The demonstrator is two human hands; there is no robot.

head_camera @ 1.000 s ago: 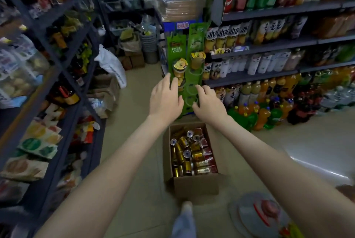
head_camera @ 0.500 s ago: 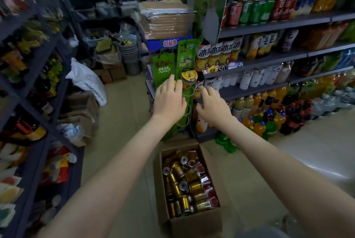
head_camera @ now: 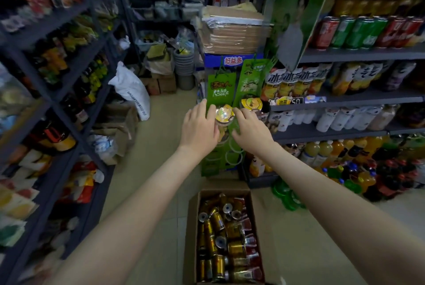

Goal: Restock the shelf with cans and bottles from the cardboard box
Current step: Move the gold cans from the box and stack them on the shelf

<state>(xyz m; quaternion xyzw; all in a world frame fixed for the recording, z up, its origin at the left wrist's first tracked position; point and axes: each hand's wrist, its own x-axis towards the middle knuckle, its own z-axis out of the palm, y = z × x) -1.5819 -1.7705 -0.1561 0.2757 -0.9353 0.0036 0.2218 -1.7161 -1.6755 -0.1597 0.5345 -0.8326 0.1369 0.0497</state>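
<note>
Since half a second ago both hands have closed on one foil-lidded cup (head_camera: 225, 113) in the green rack (head_camera: 220, 87); left hand (head_camera: 199, 128) at its 9 o'clock, right hand (head_camera: 251, 129) at 3, fingers straight, touching it; open floor (head_camera: 165, 124) at 9 o'clock; box (head_camera: 190, 238) at 6 holds jumbled gold and red cans (head_camera: 217, 220)

Hidden behind left hand (head_camera: 199, 128) and right hand (head_camera: 250, 132): lower body of the foil-lidded cup (head_camera: 225, 113) and middle of the green hanging rack (head_camera: 221, 88); unclear as to any grip on the cup, inner side of the fingers out of sight; cut off at the bottom edge: near end of the cardboard box (head_camera: 192, 227); too small to read: labels on its cans (head_camera: 218, 222); smeared by blur: packets on the left shelves (head_camera: 23, 204).
</note>
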